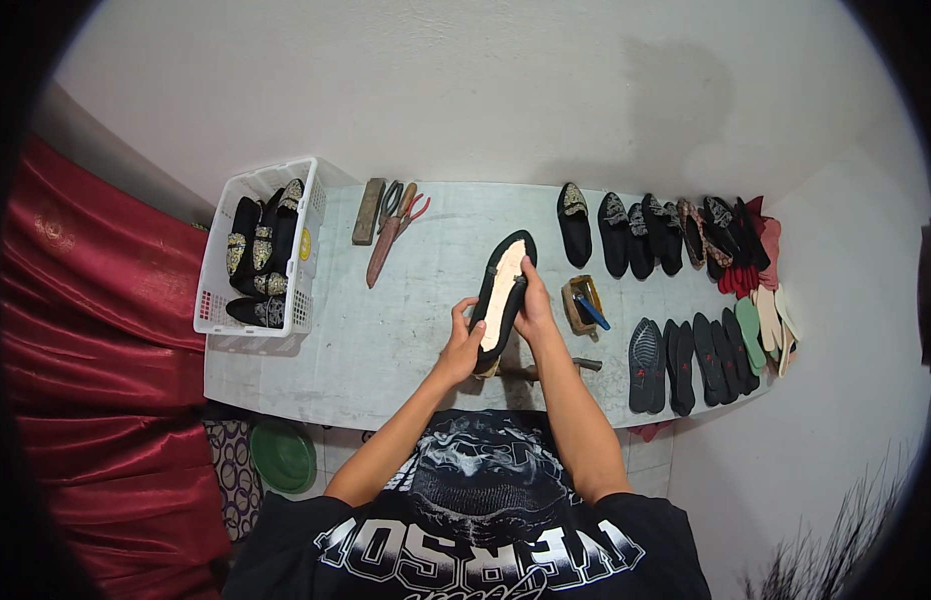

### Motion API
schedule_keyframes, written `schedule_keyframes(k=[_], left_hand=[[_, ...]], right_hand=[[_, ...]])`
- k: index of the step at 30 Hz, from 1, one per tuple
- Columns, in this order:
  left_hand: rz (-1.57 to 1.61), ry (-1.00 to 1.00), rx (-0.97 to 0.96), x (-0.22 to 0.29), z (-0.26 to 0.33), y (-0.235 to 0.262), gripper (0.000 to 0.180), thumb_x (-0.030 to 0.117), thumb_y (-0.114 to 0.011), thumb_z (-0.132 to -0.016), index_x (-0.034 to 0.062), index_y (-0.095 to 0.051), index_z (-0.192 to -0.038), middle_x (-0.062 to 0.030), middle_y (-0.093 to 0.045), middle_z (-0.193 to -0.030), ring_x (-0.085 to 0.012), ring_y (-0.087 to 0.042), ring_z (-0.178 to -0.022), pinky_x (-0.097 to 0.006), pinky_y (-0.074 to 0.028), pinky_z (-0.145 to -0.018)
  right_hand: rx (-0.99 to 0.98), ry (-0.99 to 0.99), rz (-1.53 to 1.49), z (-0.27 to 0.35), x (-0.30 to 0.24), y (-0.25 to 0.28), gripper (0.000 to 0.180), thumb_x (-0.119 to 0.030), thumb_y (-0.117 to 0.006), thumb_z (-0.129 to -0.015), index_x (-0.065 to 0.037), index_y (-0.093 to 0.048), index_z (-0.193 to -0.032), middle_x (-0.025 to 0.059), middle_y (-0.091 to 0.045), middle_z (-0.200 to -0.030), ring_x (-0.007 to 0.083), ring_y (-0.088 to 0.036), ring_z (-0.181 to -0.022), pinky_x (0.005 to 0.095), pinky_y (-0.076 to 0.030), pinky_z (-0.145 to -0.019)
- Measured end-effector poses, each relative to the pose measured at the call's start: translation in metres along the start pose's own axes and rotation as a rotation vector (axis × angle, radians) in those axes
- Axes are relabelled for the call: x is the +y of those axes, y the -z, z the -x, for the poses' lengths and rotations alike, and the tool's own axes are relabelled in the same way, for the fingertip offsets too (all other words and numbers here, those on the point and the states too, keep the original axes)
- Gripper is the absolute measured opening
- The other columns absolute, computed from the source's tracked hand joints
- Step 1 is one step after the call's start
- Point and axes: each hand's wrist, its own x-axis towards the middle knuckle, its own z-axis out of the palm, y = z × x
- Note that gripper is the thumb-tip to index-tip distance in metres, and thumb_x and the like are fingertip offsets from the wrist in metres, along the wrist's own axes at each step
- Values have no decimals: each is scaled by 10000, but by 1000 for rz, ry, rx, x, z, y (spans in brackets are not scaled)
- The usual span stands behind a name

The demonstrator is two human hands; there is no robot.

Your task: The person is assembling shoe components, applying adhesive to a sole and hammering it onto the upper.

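Both my hands hold a black shoe upper turned sole side up, showing its pale tan insole, above the middle of the white table. My left hand grips its near end from the left. My right hand holds its right edge, fingers pressing near the middle. Partly hidden below the shoe, a hammer lies on the table.
A white basket with embroidered black shoes stands at the left end. A block, scissors and pliers lie at the back. A small glue tin with a brush sits right of my hands. Finished shoes, black soles and pale insoles fill the right end.
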Motion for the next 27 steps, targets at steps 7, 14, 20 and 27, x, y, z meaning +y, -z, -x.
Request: schedule_keyframes(k=[7, 14, 20, 27], left_hand=[[208, 328, 132, 6, 23, 3, 449, 233, -590, -1065, 201, -305, -1410, -122, -534, -1152, -181, -670, -896, -346, -607, -596], [243, 284, 210, -10, 57, -6, 585, 167, -688, -1000, 121, -303, -1437, -114, -565, -1103, -156, -642, -887, -280, -551, -656], [221, 340, 138, -40, 77, 0, 648, 57, -707, -963, 104, -288, -1455, -142, -566, -1173, -195, -648, -1023, -321, -559, -847], [226, 263, 79, -69, 82, 7, 675, 23, -729, -930, 61, -344, -1483, -172, -573, -1288, -257, -618, -1191, -364, -513, -1006]], right_hand=[[140, -80, 596, -7, 24, 9, 539, -480, -596, -1022, 16, -647, -1224, 118, -738, -1041, 221, -716, -865, 364, -582, -786], [80, -100, 577, 24, 39, 22, 512, -457, -631, -1020, 12, -640, -1224, 99, -732, -1053, 182, -709, -862, 345, -581, -778], [39, 113, 810, 52, 57, 40, 504, -451, -644, -1027, -5, -636, -1262, 83, -716, -1056, 148, -669, -929, 306, -535, -839], [157, 330, 1086, 99, 67, 35, 643, -359, -780, -942, 26, -538, -1396, 150, -654, -1247, 208, -653, -1049, 329, -541, -885]])
